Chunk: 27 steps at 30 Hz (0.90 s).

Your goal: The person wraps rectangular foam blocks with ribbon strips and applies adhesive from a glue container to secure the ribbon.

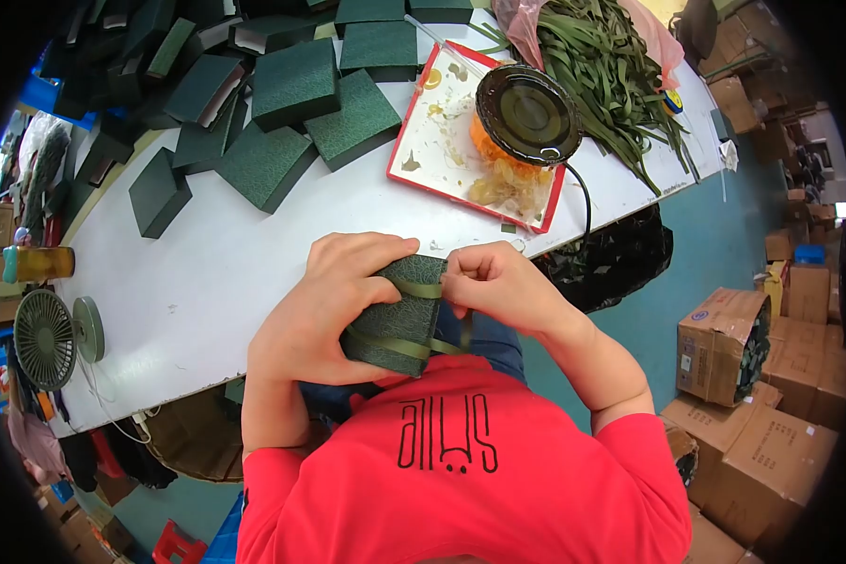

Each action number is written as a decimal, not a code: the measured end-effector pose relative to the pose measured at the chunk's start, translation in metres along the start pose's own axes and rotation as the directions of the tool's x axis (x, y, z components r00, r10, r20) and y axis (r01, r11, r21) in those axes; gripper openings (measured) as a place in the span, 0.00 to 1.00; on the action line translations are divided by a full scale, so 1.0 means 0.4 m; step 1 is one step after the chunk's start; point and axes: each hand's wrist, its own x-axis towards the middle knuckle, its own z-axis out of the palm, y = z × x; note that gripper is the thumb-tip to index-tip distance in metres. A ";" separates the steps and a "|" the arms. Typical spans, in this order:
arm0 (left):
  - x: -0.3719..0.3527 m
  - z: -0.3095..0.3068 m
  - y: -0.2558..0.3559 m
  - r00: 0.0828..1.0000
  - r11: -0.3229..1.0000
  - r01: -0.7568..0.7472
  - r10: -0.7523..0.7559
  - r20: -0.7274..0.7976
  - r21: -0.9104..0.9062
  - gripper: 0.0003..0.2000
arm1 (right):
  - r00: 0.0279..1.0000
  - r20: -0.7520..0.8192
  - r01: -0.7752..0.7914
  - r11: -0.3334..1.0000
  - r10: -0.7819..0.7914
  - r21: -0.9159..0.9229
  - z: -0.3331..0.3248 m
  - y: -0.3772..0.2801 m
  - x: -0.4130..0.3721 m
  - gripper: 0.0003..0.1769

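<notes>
My left hand (pixel 315 305) is wrapped around a small dark green box (pixel 406 320) with a patterned surface, held in front of my chest at the table's near edge. Two olive-green ribbon bands (pixel 390 345) cross the box. At its right edge, the fingers of my right hand (pixel 498 285) are closed in a pinch by the end of the upper band, apparently on the ribbon. Part of the ribbon hangs below that hand. My fingers hide the exact grip and the box's far side.
Many green boxes (pixel 296 83) pile up at the back left. A red-rimmed tray (pixel 414 141) bears a dark round pot (pixel 528 113) with amber residue and a cable. Loose ribbons (pixel 597 75) lie beyond. A small fan (pixel 47 338) stands left; cartons (pixel 771 451) are stacked right.
</notes>
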 end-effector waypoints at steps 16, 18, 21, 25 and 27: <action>-0.016 0.019 -0.024 0.991 0.998 0.029 -0.036 -0.128 -0.059 0.38 | 0.910 -0.249 0.329 0.943 -0.333 -0.057 -0.041 0.040 -0.015 0.15; -0.015 0.022 -0.022 0.992 0.998 0.033 -0.040 -0.121 -0.059 0.38 | 0.899 -0.288 0.343 0.939 -0.330 -0.005 -0.019 0.044 -0.014 0.14; -0.015 0.023 -0.014 0.993 0.997 0.052 -0.057 -0.105 -0.049 0.38 | 0.933 -0.255 0.247 0.967 -0.255 -0.062 -0.013 0.038 -0.011 0.13; -0.006 0.018 0.000 0.997 0.997 0.070 -0.069 -0.043 0.027 0.37 | 0.960 -0.196 0.171 0.975 -0.198 -0.145 0.012 0.032 0.000 0.12; -0.005 0.018 0.000 0.996 0.995 0.080 -0.077 -0.048 0.052 0.37 | 0.953 -0.208 0.202 0.974 -0.220 -0.102 0.016 0.050 0.013 0.12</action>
